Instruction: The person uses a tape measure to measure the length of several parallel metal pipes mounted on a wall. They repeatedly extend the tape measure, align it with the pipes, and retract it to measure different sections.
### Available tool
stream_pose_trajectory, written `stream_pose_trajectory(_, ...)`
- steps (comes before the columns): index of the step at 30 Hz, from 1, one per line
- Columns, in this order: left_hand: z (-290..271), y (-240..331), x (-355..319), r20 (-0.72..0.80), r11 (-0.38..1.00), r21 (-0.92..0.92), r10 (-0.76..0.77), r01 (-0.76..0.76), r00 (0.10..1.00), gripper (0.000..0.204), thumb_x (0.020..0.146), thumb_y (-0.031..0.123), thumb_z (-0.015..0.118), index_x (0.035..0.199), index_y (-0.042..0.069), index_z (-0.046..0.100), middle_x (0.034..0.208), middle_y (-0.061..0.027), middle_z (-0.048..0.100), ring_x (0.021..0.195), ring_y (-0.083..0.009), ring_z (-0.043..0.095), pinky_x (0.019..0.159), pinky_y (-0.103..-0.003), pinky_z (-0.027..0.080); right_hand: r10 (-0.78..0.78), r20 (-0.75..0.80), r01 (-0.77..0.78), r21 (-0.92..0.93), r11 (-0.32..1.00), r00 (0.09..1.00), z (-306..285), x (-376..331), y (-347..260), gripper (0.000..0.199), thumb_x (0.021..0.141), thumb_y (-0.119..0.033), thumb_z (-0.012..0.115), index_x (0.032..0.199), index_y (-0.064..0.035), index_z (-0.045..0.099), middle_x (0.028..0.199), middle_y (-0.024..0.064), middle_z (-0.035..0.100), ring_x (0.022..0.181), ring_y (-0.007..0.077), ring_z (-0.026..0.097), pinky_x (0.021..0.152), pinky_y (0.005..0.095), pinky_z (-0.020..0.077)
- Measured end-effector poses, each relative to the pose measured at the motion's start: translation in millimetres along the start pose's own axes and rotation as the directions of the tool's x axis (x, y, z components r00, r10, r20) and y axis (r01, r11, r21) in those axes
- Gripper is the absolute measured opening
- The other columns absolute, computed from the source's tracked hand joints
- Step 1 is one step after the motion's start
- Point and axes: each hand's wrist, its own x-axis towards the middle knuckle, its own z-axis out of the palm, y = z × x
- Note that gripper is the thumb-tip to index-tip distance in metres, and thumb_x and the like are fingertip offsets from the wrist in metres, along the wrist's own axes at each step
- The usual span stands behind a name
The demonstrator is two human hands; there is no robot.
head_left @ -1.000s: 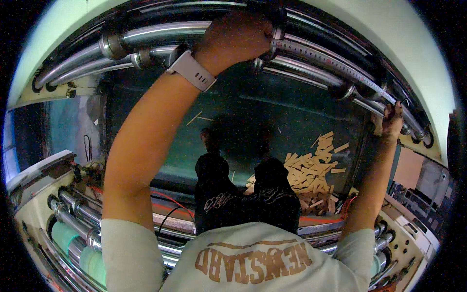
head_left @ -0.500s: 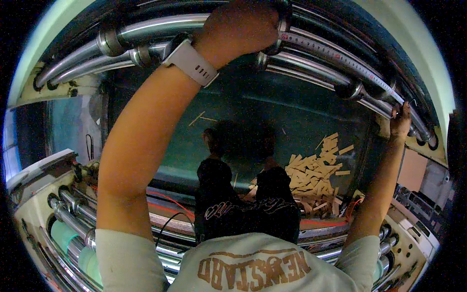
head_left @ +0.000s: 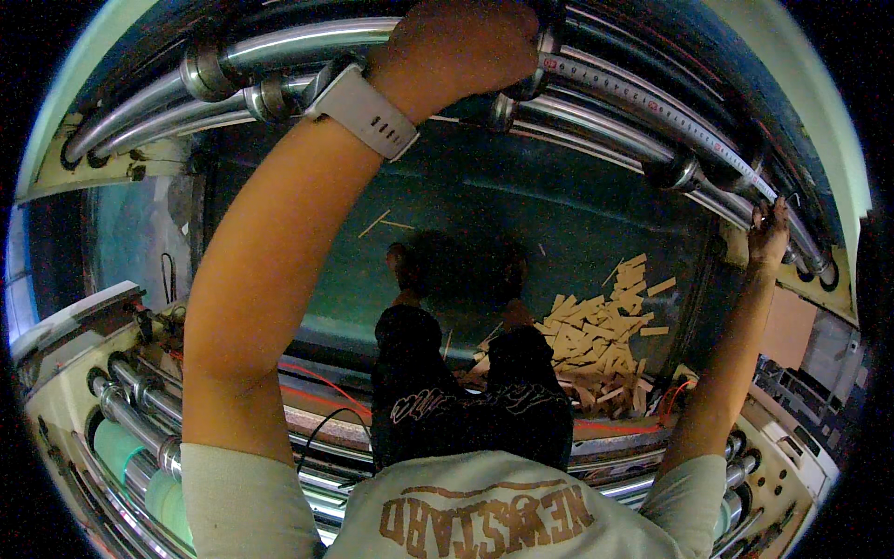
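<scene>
A tape measure's pale blade (head_left: 652,106) lies stretched along a shiny steel roller at the upper right. Its left end meets my left hand (head_left: 466,47), which is closed at a dark collar on the rollers; that hand's fingers are mostly hidden, and no tape case shows. At the blade's far right end my right hand (head_left: 769,235) pinches it with fingertips against the roller. A small metal hook (head_left: 792,199) sticks out just beyond these fingers. On my left wrist sits a watch with a light band (head_left: 366,116).
Parallel steel rollers (head_left: 307,39) with dark collars (head_left: 686,173) span the machine ahead of me. A heap of thin wooden or cardboard strips (head_left: 596,335) lies on the dark floor by my feet. Behind me are more rollers (head_left: 135,424), red cables (head_left: 321,375) and a black cable.
The view has shifted slightly. Both hands stay at their places along the roller, and the tape remains stretched between them.
</scene>
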Motion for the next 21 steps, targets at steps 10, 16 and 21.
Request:
stream_pose_trajectory(10,-8,-1,-2,0.076,0.993,-0.116,-0.012,0.021,0.997,0.02,0.075,0.01,0.042,0.077,-0.001,0.059,0.075,-0.017,0.056,0.068,-0.0266,0.054,0.066,-0.038,0.043,-0.139,0.072,0.129,0.128,0.983,0.988,17,-9,-1,0.016,0.08,-0.021,0.059,0.084,-0.008,0.05,0.07,0.0008,0.048,0.064,0.01,0.046,0.047,0.0206,0.0318)
stream_pose_trajectory(16,-9,0,-2,0.091,0.996,-0.094,0.012,-0.004,0.996,0.02,0.075,0.009,0.042,0.077,-0.002,0.059,0.076,-0.0166,0.056,0.07,-0.0261,0.053,0.067,-0.038,0.042,-0.151,0.043,0.143,0.152,0.978,0.988,11,-3,-1,0.015,0.081,-0.019,0.057,0.078,-0.0075,0.049,0.069,0.0002,0.047,0.063,0.0106,0.045,0.045,0.0205,0.0293)
stream_pose_trajectory(21,-2,-6,4,0.063,0.997,-0.068,0.026,-0.022,0.998,0.02,0.074,0.008,0.042,0.077,-0.002,0.059,0.076,-0.018,0.056,0.069,-0.027,0.053,0.067,-0.038,0.042,-0.17,-0.028,0.172,0.154,0.973,0.985,27,-13,-5,0.015,0.082,-0.019,0.056,0.076,-0.0071,0.048,0.067,-0.0002,0.045,0.06,0.0102,0.041,0.043,0.0209,0.0274)
